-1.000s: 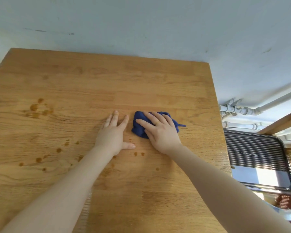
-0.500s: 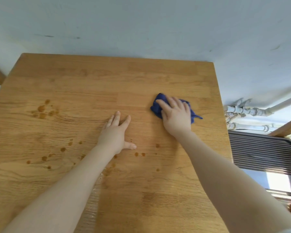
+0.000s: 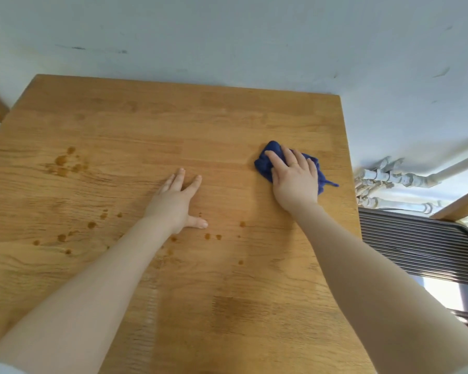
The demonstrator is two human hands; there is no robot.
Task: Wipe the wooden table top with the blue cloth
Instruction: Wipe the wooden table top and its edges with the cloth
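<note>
the right hand lay palm-down on the blue cloth, its fingers fairly straight and slightly spread, pressing the bunched cloth flat against the wooden table top; a ring showed on one finger. the cloth sat toward the table's right side, near but not at the right edge, with a thin tail of fabric pointing at that edge. the left hand rested flat on the wood near the middle, fingers straight, thumb stuck out to the right, holding nothing. brown spots dotted the left part and more drops lay just below the left thumb. bare wood stretched from both hands to the far edge, which met the pale wall. beyond the right edge stood white pipes and a ribbed metal chair seat.
</note>
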